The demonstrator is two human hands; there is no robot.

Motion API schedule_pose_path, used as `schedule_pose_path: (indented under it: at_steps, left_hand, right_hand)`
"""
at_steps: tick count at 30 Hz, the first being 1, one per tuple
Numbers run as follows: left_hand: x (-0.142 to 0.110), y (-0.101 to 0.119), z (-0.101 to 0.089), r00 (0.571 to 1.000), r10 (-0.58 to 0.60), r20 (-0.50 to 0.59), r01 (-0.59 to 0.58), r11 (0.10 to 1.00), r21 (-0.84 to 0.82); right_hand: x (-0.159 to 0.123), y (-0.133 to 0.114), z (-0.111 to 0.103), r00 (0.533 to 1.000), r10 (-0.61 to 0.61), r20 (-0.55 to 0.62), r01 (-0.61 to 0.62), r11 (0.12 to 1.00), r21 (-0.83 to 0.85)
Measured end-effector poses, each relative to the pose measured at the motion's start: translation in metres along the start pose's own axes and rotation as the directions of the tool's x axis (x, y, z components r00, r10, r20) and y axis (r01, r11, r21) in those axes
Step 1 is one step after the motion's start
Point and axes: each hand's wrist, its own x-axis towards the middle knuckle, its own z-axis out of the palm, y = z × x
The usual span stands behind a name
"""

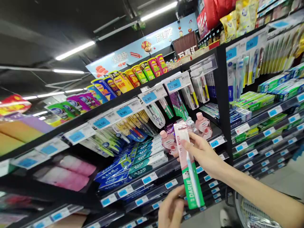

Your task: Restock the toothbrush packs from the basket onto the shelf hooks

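Observation:
A toothbrush pack (189, 164), pink at the top and green at the bottom with the word DARLIE, is held upright in front of the shelves. My right hand (204, 153) grips its upper half, thumb across the front. My left hand (171, 210) pinches its bottom edge from below. Behind the pack stand pink mouthwash bottles (203, 125) on a shelf.
Black shelving (222, 95) carries hanging toothbrushes (133, 125), stacked toothpaste boxes (133, 161) and blue price tags (124, 111). Snack canisters (140, 74) line the top. A wire shopping basket (251, 215) sits at the bottom right, beside a shoe on the floor.

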Motion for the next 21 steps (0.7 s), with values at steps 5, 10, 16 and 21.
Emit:
schedule_pose_path:
  at_steps: [5,10,16,21]
  left_hand:
    - [0.086,0.057,-0.03,0.944,0.331,-0.021,-0.321,0.929,0.183]
    - [0.152,0.103,-0.016,0.784,0.588,0.199,-0.62,0.758,0.204]
    - [0.194,0.124,-0.004,0.694,0.625,0.357,-0.72,0.611,0.329]
    - [0.219,0.124,-0.001,0.689,0.633,0.353,-0.723,0.566,0.397]
  right_hand:
    - [0.037,0.0,-0.002,0.991,-0.13,-0.003,0.13,0.99,-0.046]
    - [0.075,-0.01,0.008,0.95,-0.311,0.027,0.311,0.938,-0.154]
    - [0.109,-0.016,0.016,0.899,-0.435,0.053,0.43,0.853,-0.295]
    - [0.137,-0.016,0.012,0.808,-0.586,0.066,0.544,0.698,-0.466]
